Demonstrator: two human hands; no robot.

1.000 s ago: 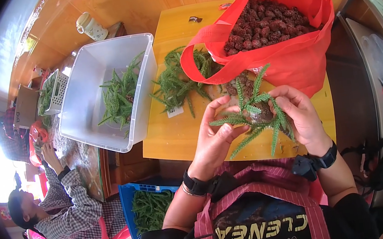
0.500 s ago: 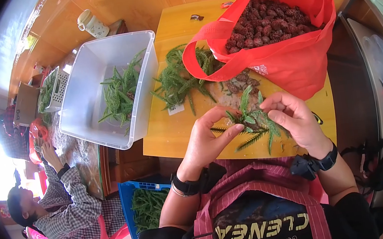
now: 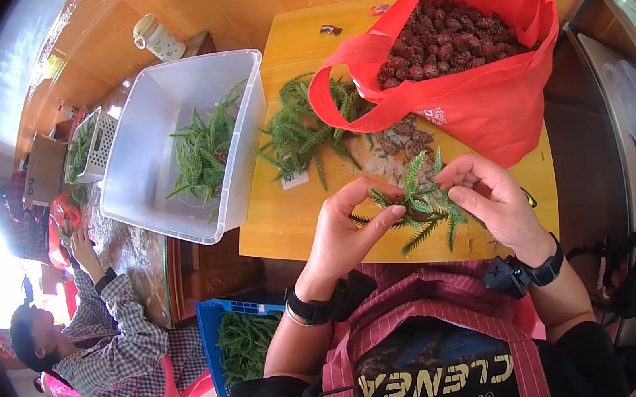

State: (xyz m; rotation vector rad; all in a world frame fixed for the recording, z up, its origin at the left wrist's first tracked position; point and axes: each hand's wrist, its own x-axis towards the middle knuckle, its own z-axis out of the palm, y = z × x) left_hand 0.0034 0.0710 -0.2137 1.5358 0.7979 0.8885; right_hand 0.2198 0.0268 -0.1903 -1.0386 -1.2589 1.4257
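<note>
A green artificial pine sprig (image 3: 420, 204) with several needled branches is held up between my two hands, above the near part of the yellow table. My left hand (image 3: 350, 225) is closed, with thumb and forefinger pinching the sprig's centre from the left. From the right, my right hand (image 3: 496, 202) pinches one of its branches between thumb and fingertips. Just beyond the hands, a few loose brown pine cones (image 3: 405, 137) lie on the table. A heap of similar green sprigs (image 3: 307, 123) rests farther left.
A red cloth bag (image 3: 512, 106) full of pine cones stands at the table's right. To the left is a clear plastic bin (image 3: 138, 134) with finished-looking greenery inside; below it, a blue crate (image 3: 213, 347) of sprigs. A person in a checked shirt (image 3: 123, 348) sits farther left.
The sprig has turned slightly in my fingers, its branches spreading differently. My right thumb and fingertips have drawn a little closer together. My left hand keeps nearly the same place.
</note>
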